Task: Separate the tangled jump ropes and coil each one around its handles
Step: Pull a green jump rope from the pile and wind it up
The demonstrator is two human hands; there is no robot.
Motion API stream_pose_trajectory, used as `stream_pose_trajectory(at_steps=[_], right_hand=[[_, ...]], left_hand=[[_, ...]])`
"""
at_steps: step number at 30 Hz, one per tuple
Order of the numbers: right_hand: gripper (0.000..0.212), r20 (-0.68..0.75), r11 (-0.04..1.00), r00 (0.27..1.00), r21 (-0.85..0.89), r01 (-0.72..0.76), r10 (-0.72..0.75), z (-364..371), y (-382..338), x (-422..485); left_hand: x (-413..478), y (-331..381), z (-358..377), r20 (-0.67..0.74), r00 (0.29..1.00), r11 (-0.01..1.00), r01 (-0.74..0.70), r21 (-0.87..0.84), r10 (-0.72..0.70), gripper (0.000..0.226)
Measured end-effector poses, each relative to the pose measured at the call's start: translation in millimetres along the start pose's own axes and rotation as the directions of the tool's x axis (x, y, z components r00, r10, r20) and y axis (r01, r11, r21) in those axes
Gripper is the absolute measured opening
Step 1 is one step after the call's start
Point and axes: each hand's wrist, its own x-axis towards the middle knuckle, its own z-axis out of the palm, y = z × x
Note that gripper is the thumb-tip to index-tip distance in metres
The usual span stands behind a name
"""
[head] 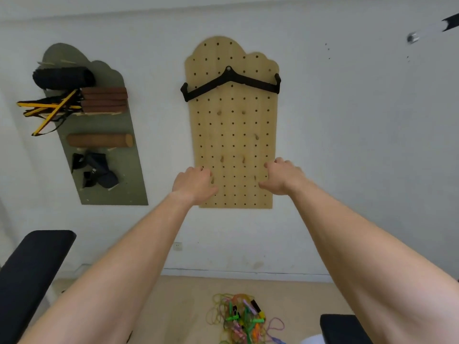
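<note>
A tangled heap of jump ropes [244, 319] lies on the wooden floor near the bottom of the view, with yellow, purple and orange cords and green, pink and black handles mixed together. Both my arms stretch forward at chest height, far above the heap. My left hand [195, 184] and my right hand [282, 177] hover in front of the lower part of a wooden pegboard [232, 125], backs toward me. Their fingers hang loosely curled and hold nothing.
A black V-shaped bar [231, 83] hangs on the pegboard. A grey-green wall board [99, 135] at left carries rolled mats, yellow-black straps and a foam roller. A black padded bench [32, 274] stands at lower left, another black pad [344, 328] at lower right.
</note>
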Motion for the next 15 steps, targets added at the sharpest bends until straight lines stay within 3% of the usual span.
stream_pose_trajectory(at_steps=[9, 15], right_hand=[[0.065, 0.060, 0.996, 0.994, 0.011, 0.092, -0.093, 51, 72, 206], [0.065, 0.118, 0.996, 0.989, 0.018, 0.087, -0.089, 90, 80, 308]], left_hand=[[189, 19, 69, 0.040, 0.994, 0.995, 0.097, 0.002, -0.097, 0.056], [288, -4, 106, 0.074, 0.988, 0.990, 0.140, -0.031, -0.138, 0.057]])
